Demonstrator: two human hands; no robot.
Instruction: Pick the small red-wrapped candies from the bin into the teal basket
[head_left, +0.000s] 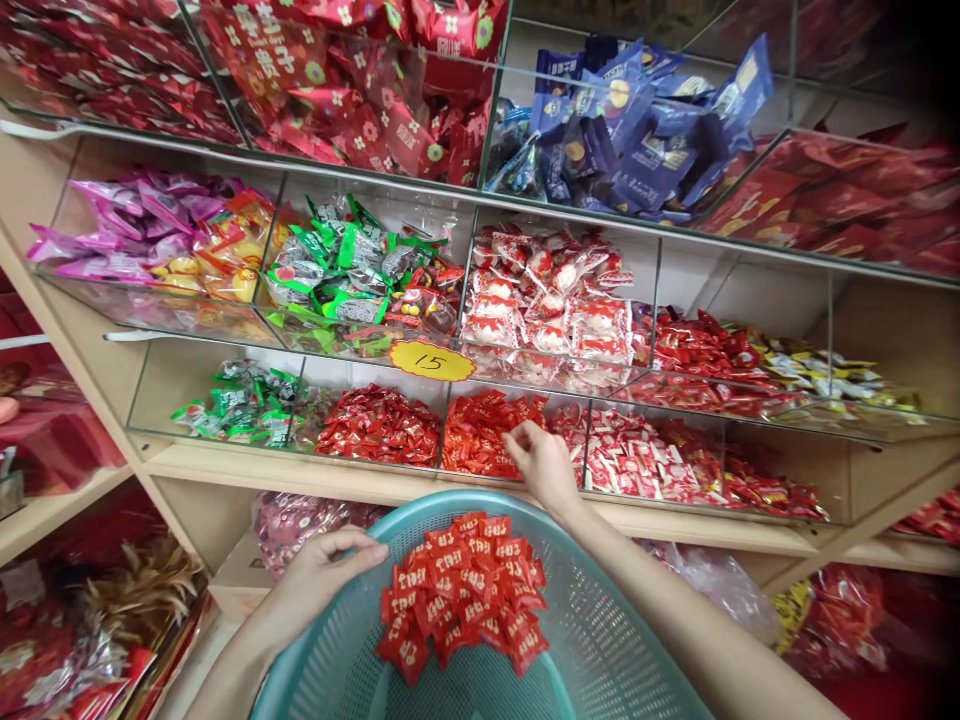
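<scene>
My left hand point(334, 565) is at the left rim of a teal plastic basket point(622, 610), its fingertips closed over the edge. Inside the basket lies a heap of red wrapped candies point(465, 590) with pale lettering. My right hand point(544, 465) is above the basket's far rim, in front of a clear bin of similar red candies point(480, 425) on the bottom row. Its fingers are curled with thumb and index finger close together; whatever they may hold is too small to make out.
Clear-walled bins of wrapped sweets fill the tiered wooden shelf point(360, 482), with green packets point(247, 400) at left and red-and-white candies point(637, 455) at right. A yellow "15" tag point(431, 360) hangs on the middle row's front. Plastic-wrapped goods point(300, 520) sit below.
</scene>
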